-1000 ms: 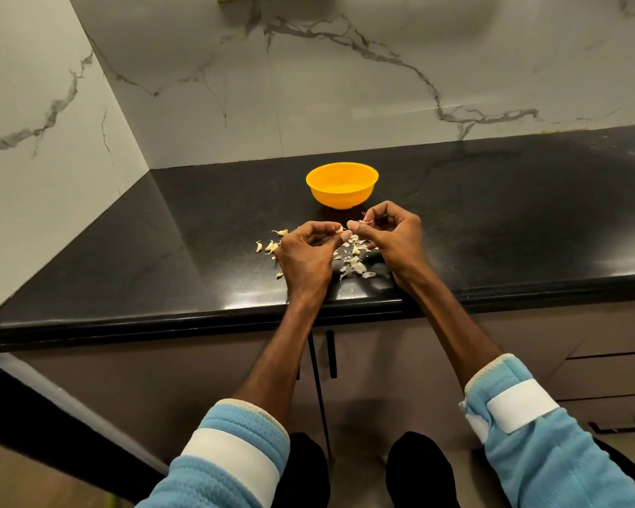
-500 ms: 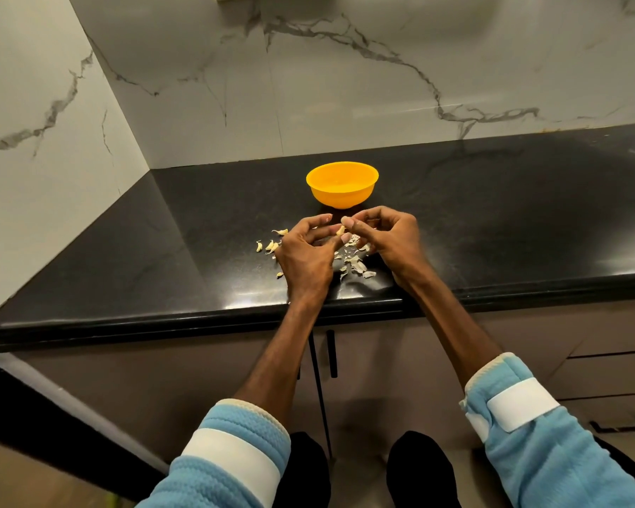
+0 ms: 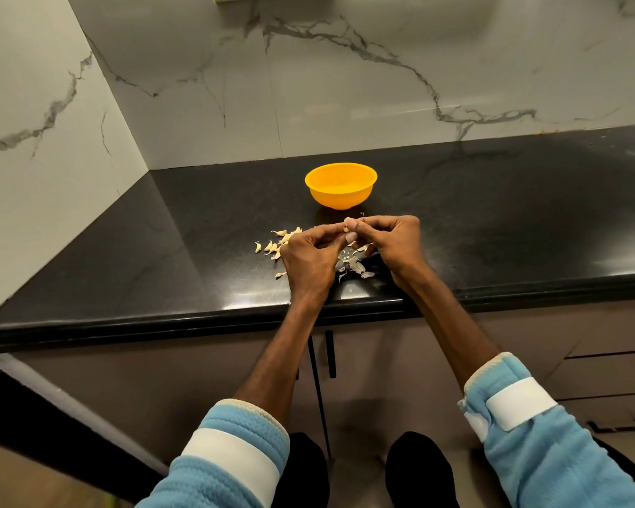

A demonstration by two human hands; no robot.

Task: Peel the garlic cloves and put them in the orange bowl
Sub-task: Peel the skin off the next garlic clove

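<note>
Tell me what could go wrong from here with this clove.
1. The garlic clove is pinched only at the fingertips of the left hand and right hand, short of the orange bowl; it could slip and drop among the peels.
2. Those peels lie near the edge of the counter and may get brushed off.

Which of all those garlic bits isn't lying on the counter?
The clove pinched between the left hand and right hand, just in front of the orange bowl; the other pieces lie loose on the black counter.
</note>
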